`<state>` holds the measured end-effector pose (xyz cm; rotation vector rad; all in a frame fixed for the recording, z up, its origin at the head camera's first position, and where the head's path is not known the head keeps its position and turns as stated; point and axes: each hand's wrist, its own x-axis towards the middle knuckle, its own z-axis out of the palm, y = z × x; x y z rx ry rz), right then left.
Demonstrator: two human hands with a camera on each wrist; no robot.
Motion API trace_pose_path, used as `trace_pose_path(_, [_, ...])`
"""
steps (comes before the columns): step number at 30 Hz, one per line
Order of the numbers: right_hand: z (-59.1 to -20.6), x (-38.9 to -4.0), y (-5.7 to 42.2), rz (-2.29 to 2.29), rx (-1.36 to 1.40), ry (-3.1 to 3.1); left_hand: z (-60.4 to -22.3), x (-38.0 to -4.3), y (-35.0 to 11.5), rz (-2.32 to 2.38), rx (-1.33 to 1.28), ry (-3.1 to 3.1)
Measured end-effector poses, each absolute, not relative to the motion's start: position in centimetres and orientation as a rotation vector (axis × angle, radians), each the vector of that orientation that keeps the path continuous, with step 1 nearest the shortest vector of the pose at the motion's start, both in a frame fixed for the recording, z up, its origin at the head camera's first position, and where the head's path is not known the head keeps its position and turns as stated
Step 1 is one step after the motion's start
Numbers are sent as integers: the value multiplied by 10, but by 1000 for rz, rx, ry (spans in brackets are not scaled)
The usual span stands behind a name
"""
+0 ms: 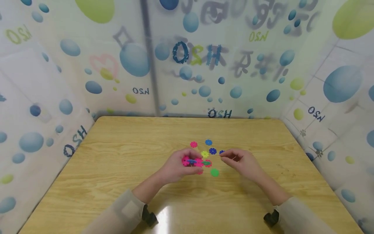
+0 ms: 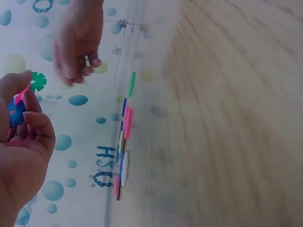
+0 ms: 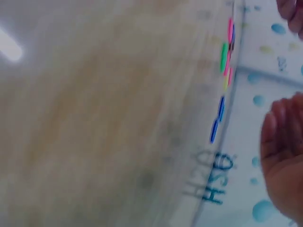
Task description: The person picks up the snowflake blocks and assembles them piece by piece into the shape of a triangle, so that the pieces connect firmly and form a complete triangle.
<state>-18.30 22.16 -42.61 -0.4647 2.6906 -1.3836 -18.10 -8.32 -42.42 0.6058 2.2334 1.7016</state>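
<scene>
The relation that seems to matter most is the short gap between the chain (image 1: 198,162) and the right hand (image 1: 244,164). The left hand (image 1: 173,167) holds the chain between curled fingers and thumb, up off the counter (image 1: 117,146). Its long axis runs nearly level from left to right, pink and blue pieces by the palm and a green end (image 1: 206,163) out past the fingertips, towards the right hand.

The right hand has thumb and fingers drawn narrow, tips pointing left, near the green end but apart from it. Whether those tips hold a piece I cannot tell: the left wrist view shows only a small pale spot between the fingers. The left hand is clearly nearer the chain.

Loose pieces lie flat on the counter around and between the hands. A yellow piece (image 1: 205,154) and a dark blue piece (image 1: 212,151) sit just beyond the chain; a pink piece (image 1: 193,144) and a light blue piece (image 1: 208,142) lie farther out, and a loose green piece (image 1: 214,172) lies on the near side.
</scene>
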Motion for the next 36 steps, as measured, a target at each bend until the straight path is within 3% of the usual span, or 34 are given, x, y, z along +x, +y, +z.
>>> trace_pose_path(10, [-445,-230,236,-990,-276,2739,-431,-181,-88,1717,579,2213])
trace_pose_path(19, [-448,-246,228,-924,-271,2720,-431,-181,-87,1756,607,2174])
trace_pose_path(27, [-444,-229,232,-1080,-231,2707,-428,-181,-87,1770,617,2164])
trace_pose_path(36, [-420,-189,222,-1607,-284,2352,-427,-182,-86,1810,621,2131])
